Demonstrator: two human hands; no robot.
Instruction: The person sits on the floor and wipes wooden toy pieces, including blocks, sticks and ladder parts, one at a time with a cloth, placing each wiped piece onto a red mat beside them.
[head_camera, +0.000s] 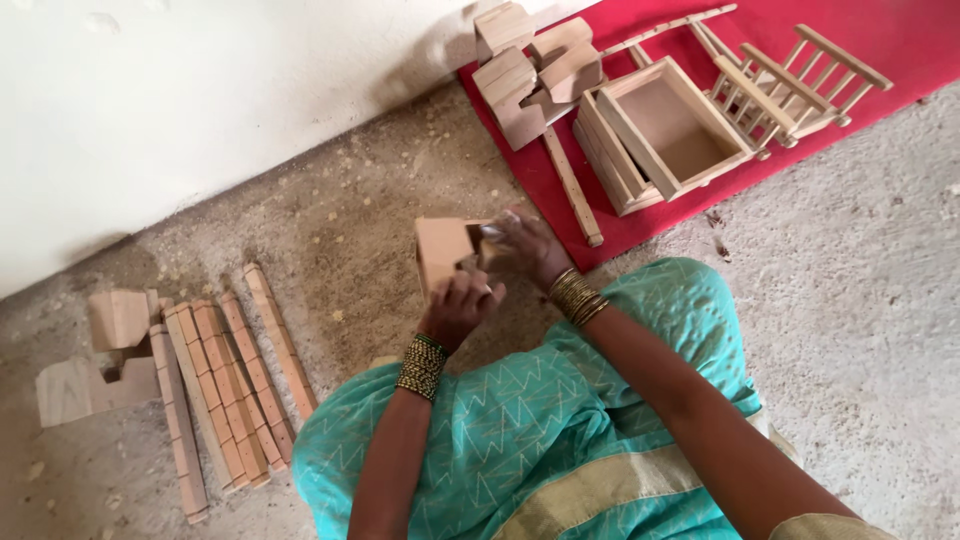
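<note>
Left hand (458, 308), right hand (527, 250) — apparently gripping wooden block (442, 250)

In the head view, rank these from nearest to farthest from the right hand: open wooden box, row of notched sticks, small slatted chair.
From the right hand:
1. Open wooden box, up-right on the red cloth.
2. Small slatted chair, beyond the box.
3. Row of notched sticks, far left on the floor.

Seeing even, soft daylight, fairly bright. White wall (200, 110) near blown out, little texture. Faint shadow at wall base, behind blocks on red mat (900, 40). My right hand (525, 250) slightly motion-blurred at fingertips. No glare. Mild softness toward corners.
</note>
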